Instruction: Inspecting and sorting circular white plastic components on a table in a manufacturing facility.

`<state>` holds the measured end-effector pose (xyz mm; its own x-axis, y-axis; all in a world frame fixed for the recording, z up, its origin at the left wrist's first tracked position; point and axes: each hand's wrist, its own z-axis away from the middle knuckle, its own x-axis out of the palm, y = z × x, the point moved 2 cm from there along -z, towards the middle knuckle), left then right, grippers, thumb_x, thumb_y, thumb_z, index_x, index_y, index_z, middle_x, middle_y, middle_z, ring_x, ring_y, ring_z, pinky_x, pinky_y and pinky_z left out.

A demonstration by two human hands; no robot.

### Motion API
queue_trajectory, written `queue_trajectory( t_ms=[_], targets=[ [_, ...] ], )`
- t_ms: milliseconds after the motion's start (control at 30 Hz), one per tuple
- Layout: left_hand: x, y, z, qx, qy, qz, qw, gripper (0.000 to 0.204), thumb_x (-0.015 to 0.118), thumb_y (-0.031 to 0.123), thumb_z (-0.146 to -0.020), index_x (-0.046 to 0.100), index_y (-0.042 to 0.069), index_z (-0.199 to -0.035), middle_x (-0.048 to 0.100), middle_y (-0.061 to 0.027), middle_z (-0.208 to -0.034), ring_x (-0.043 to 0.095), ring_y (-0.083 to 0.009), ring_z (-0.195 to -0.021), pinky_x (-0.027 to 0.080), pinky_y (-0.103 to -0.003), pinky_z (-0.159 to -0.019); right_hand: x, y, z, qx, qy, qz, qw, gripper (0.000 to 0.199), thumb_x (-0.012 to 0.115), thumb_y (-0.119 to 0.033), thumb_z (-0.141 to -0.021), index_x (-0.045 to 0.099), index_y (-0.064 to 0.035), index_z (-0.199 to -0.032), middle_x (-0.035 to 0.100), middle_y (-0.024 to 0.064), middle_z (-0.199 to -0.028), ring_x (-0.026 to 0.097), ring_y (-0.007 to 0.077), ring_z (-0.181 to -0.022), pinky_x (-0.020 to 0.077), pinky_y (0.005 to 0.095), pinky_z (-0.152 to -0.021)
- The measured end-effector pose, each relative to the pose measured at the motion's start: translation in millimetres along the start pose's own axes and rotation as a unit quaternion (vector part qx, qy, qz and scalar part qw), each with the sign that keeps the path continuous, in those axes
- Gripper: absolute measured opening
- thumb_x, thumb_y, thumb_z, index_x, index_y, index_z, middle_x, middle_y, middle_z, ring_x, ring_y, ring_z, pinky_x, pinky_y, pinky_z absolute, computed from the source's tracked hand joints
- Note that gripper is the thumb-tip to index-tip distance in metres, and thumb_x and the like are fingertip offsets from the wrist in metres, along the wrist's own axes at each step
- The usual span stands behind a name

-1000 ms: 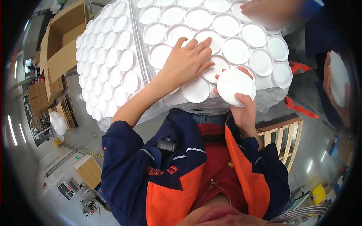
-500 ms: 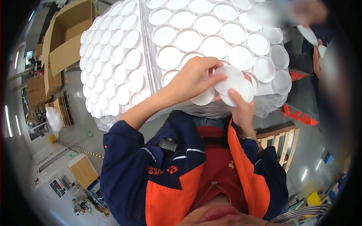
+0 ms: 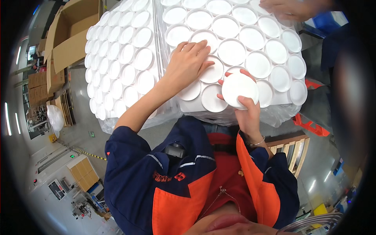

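Note:
My right hand (image 3: 249,113) holds a white round lid (image 3: 240,91), with the thumb over its near edge and the fingers round its far side and underneath. Any further disc below it is hidden. Palm down, my left hand (image 3: 188,62) reaches over the rows of shallow white round lids (image 3: 232,52), its fingers stretched out and slightly apart. Its fingertips are at a lid (image 3: 204,38) in the near left part of the rows; whether they touch it I cannot tell. Nothing shows in that hand.
A second block of white lids (image 3: 128,53) stands to the left, beyond a seam of clear plastic. Another person's hand (image 3: 297,8) is over the far right corner. An open cardboard box (image 3: 74,35) lies far left, and a wooden pallet (image 3: 291,152) at right.
My left hand has let go of the discs and moved up and left over the lids. My right hand now holds the lid alone. The other person's hand has moved left.

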<state>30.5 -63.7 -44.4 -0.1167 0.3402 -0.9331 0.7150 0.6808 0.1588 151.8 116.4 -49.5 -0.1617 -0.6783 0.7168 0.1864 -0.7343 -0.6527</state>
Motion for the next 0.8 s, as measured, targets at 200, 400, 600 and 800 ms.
queue_trajectory(
  t_ms=[200,400,600,800],
  targets=[
    [-21,5,-4,-0.071,-0.074,0.118,0.988,0.031,0.066,0.027,-0.095,0.065,0.008,-0.119,0.068,-0.0121,-0.12,0.063,-0.0233,-0.105,0.039,-0.041,-0.105,6,4,-10,0.005,0.014,0.066,0.998,0.061,0.058,-0.003,-0.09,0.034,0.002,-0.146,0.055,0.0222,-0.133,0.063,0.0339,-0.116,0.0623,0.046,-0.086],
    [-44,7,14,-0.197,0.052,0.271,0.941,0.005,0.072,0.004,-0.087,0.075,0.002,-0.09,0.074,-0.0079,-0.086,0.067,-0.0184,-0.082,0.049,-0.033,-0.089,14,12,-18,0.032,-0.019,0.077,0.996,0.065,0.06,-0.008,-0.088,0.033,-0.0005,-0.147,0.055,0.0237,-0.133,0.061,0.037,-0.119,0.0625,0.0434,-0.083],
    [-49,-69,10,-0.103,0.155,-0.016,0.982,0.005,0.074,0.012,-0.087,0.077,0.009,-0.09,0.075,-0.0029,-0.09,0.067,-0.0183,-0.08,0.045,-0.038,-0.092,18,10,-23,0.028,-0.039,0.06,0.997,0.06,0.058,-0.009,-0.089,0.036,-0.0013,-0.144,0.057,0.027,-0.13,0.065,0.0387,-0.113,0.0625,0.0405,-0.081],
    [-21,-63,19,-0.11,-0.01,0.013,0.994,0.017,0.064,0.021,-0.096,0.074,0.009,-0.102,0.074,-0.0034,-0.103,0.068,-0.0214,-0.095,0.041,-0.042,-0.103,19,10,-20,0.043,-0.03,0.058,0.997,0.063,0.06,-0.01,-0.087,0.036,-0.0005,-0.144,0.056,0.0274,-0.132,0.064,0.0398,-0.114,0.0617,0.0423,-0.083]
  ],
)
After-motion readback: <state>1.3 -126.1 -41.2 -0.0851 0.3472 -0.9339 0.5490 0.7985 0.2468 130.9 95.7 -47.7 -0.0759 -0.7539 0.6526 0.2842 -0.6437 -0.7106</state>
